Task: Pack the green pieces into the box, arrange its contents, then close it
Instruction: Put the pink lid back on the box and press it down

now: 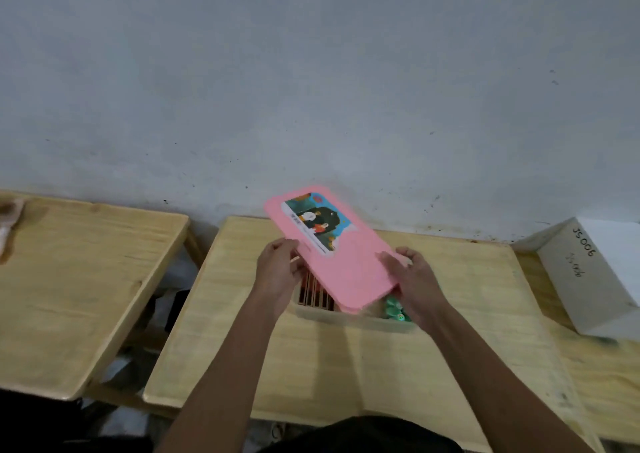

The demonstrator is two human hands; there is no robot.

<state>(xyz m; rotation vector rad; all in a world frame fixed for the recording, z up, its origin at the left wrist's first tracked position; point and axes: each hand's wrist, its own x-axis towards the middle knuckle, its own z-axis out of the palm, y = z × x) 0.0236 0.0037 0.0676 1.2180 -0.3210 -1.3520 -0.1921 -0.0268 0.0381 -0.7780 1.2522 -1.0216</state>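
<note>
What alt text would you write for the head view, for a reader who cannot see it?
A left hand and a right hand grip a pink lid, tilted over an open box on a wooden table. Green pieces show inside the box.

Brightness: moderate, flat indoor light; the grey-white plastered wall looks dull and slightly bluish.
Source: no lamp in view; the light seems diffuse, from above.
Shadows: soft shade under the flat pink plastic lid; deep shade in the gap left of the pale wooden surface; bottom-left corner nearly black.
Glare: weak sheen on the surface; the white cardboard carton at right is brightest, its top washed out.
Blur: left hand, right hand and small round green plastic pieces are smeared; the lid's label print is unreadable.
Distortion: wide-angle bowing bends the surface's edges towards the frame borders.
</note>
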